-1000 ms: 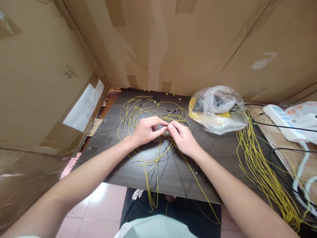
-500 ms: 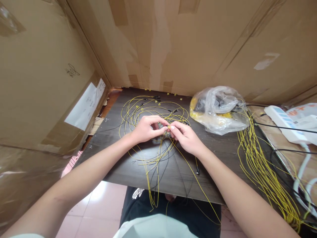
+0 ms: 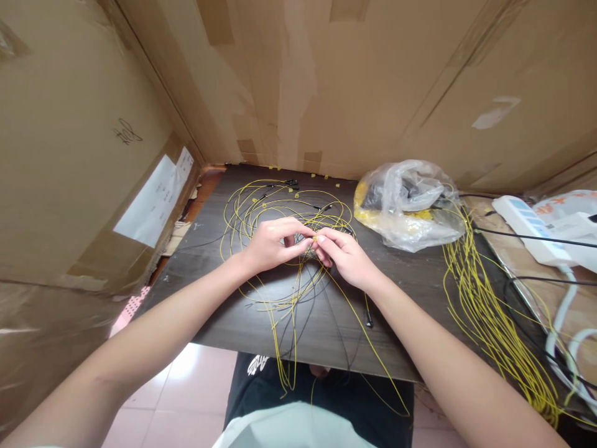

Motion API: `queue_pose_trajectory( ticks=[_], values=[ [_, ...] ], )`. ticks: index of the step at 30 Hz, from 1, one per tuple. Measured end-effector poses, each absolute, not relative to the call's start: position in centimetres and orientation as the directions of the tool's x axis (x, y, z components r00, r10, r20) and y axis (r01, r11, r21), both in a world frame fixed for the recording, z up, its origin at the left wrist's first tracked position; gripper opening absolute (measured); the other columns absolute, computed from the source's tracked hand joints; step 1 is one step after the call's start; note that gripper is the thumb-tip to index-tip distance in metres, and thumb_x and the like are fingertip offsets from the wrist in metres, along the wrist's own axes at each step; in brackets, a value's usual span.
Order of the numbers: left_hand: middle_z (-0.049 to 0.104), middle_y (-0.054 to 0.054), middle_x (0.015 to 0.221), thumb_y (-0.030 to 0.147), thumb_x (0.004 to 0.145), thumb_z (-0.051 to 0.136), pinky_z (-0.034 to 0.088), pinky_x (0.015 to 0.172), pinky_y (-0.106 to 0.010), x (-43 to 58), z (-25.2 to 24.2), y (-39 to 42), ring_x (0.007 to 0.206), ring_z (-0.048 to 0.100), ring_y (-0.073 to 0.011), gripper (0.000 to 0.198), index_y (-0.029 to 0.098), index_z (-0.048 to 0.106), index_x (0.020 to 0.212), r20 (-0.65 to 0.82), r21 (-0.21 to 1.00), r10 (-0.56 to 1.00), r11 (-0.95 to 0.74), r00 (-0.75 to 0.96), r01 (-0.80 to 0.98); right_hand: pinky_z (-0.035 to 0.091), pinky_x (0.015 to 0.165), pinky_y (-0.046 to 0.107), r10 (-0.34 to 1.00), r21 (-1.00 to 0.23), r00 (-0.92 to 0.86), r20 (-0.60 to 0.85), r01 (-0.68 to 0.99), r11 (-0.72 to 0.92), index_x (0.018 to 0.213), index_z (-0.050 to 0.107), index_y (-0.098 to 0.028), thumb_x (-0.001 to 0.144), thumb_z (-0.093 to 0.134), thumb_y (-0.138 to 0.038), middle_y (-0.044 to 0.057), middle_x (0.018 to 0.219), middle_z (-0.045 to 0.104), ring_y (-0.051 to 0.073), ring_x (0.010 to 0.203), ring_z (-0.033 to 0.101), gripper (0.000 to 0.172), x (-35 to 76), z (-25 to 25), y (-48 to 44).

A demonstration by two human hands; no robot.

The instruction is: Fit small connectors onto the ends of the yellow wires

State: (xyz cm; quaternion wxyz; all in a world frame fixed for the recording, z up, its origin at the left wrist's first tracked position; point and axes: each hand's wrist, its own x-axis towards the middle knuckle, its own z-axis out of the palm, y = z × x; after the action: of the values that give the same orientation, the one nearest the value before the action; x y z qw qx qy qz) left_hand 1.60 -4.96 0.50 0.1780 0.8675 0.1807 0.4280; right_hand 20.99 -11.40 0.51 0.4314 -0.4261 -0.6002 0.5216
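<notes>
Fingertip to fingertip, my two hands meet above the wires on the table. My right hand is closed in a pinch on a small yellow plastic piece. Thumb and forefinger of my left hand are pressed together right beside that piece; what they grip is hidden by the fingers. Beneath both hands spread loose loops of thin yellow wire mixed with black ones. Black connector ends lie at the far side of the loops, and one black connector lies near the right forearm.
Small yellow pieces are scattered along the back of the dark table. A clear plastic bag stands right of the wires. Beyond it hang a bundle of yellow wires and a white power strip. Cardboard walls enclose the table.
The view has shifted slightly. My fingertips have closed further around the small yellow piece, which shows less than before; the dark bit at my left fingertips is now covered.
</notes>
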Motion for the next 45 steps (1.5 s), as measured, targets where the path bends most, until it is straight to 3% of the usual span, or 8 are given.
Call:
queue_pose_trajectory(
  ticks=[9, 13, 16, 19, 24, 27, 38, 45],
  values=[
    [0.078, -0.005, 0.089, 0.024, 0.093, 0.066, 0.05, 0.056, -0.02, 1.5, 0.7, -5.0, 0.054, 0.057, -0.0067, 0.015, 0.017, 0.077, 0.099, 0.693, 0.415, 0.436, -0.893, 0.574, 0.177, 0.038, 0.052, 0.025, 0.962, -0.998, -0.271, 0.035, 0.036, 0.047, 0.081, 0.057, -0.02, 0.094, 0.055, -0.053, -0.004, 0.063, 0.05, 0.011, 0.053, 0.044, 0.035, 21.1, 0.8, -11.3],
    [0.076, -0.002, 0.076, 0.023, 0.086, 0.07, 0.05, 0.058, -0.021, 1.6, 1.1, -5.2, 0.051, 0.057, -0.0068, 0.012, 0.016, 0.078, 0.092, 0.622, 0.553, 0.549, -0.813, 0.559, 0.183, 0.041, 0.057, 0.028, 0.959, -0.954, -0.264, 0.105, 0.245, 0.172, 0.083, 0.059, -0.02, 0.1, 0.046, -0.043, -0.001, 0.066, 0.055, 0.013, 0.057, 0.049, 0.031, 21.1, 1.2, -11.7],
    [0.072, -0.001, 0.069, 0.027, 0.084, 0.071, 0.046, 0.053, -0.019, 1.6, 1.4, -5.2, 0.051, 0.057, -0.0075, 0.014, 0.015, 0.078, 0.09, 0.448, 0.73, 0.674, -0.655, 0.588, 0.195, 0.042, 0.067, 0.031, 0.921, -0.707, -0.213, 0.327, 0.591, 0.388, 0.087, 0.061, -0.019, 0.102, 0.043, -0.032, 0.005, 0.079, 0.065, 0.017, 0.07, 0.057, 0.027, 21.1, 1.3, -12.2],
    [0.069, 0.0, 0.063, 0.031, 0.084, 0.071, 0.042, 0.049, -0.018, 1.5, 1.6, -5.0, 0.05, 0.055, -0.0077, 0.02, 0.015, 0.079, 0.093, 0.285, 0.83, 0.718, -0.517, 0.635, 0.212, 0.041, 0.072, 0.032, 0.853, -0.406, -0.282, 0.439, 0.785, 0.469, 0.094, 0.063, -0.017, 0.103, 0.041, -0.026, 0.009, 0.089, 0.07, 0.02, 0.078, 0.061, 0.025, 21.3, 1.1, -12.3],
    [0.067, -0.001, 0.063, 0.034, 0.084, 0.071, 0.036, 0.046, -0.019, 1.3, 1.4, -4.5, 0.048, 0.05, -0.0073, 0.024, 0.013, 0.079, 0.093, 0.137, 0.888, 0.717, -0.395, 0.684, 0.236, 0.037, 0.072, 0.033, 0.764, -0.07, -0.478, 0.435, 0.827, 0.557, 0.091, 0.063, -0.016, 0.105, 0.039, -0.024, 0.007, 0.085, 0.07, 0.02, 0.077, 0.062, 0.029, 21.9, 1.4, -12.2],
    [0.066, -0.001, 0.062, 0.035, 0.083, 0.072, 0.036, 0.046, -0.019, 1.3, 1.2, -4.4, 0.048, 0.048, -0.0073, 0.026, 0.012, 0.079, 0.093, 0.095, 0.897, 0.714, -0.363, 0.694, 0.25, 0.033, 0.069, 0.033, 0.734, 0.031, -0.533, 0.421, 0.817, 0.575, 0.088, 0.063, -0.016, 0.105, 0.039, -0.023, 0.007, 0.081, 0.069, 0.019, 0.073, 0.059, 0.031, 22.1, 1.5, -12.1],
    [0.055, 0.003, 0.052, 0.037, 0.085, 0.071, 0.033, 0.045, -0.019, 1.5, 0.8, -4.4, 0.045, 0.043, -0.0073, 0.027, 0.014, 0.079, 0.095, 0.12, 0.879, 0.74, -0.39, 0.662, 0.276, 0.033, 0.07, 0.031, 0.738, -0.042, -0.508, 0.444, 0.811, 0.583, 0.087, 0.066, -0.016, 0.103, 0.041, -0.021, 0.007, 0.079, 0.071, 0.018, 0.072, 0.06, 0.03, 22.4, 1.1, -11.8],
    [0.064, 0.001, 0.06, 0.032, 0.085, 0.072, 0.038, 0.049, -0.019, 1.9, 1.3, -5.1, 0.049, 0.048, -0.0072, 0.021, 0.016, 0.08, 0.094, 0.267, 0.836, 0.765, -0.486, 0.587, 0.253, 0.043, 0.074, 0.031, 0.76, -0.205, -0.405, 0.508, 0.8, 0.564, 0.09, 0.068, -0.017, 0.103, 0.039, -0.022, 0.008, 0.086, 0.074, 0.019, 0.076, 0.065, 0.032, 22.1, 0.8, -11.6]
  ],
)
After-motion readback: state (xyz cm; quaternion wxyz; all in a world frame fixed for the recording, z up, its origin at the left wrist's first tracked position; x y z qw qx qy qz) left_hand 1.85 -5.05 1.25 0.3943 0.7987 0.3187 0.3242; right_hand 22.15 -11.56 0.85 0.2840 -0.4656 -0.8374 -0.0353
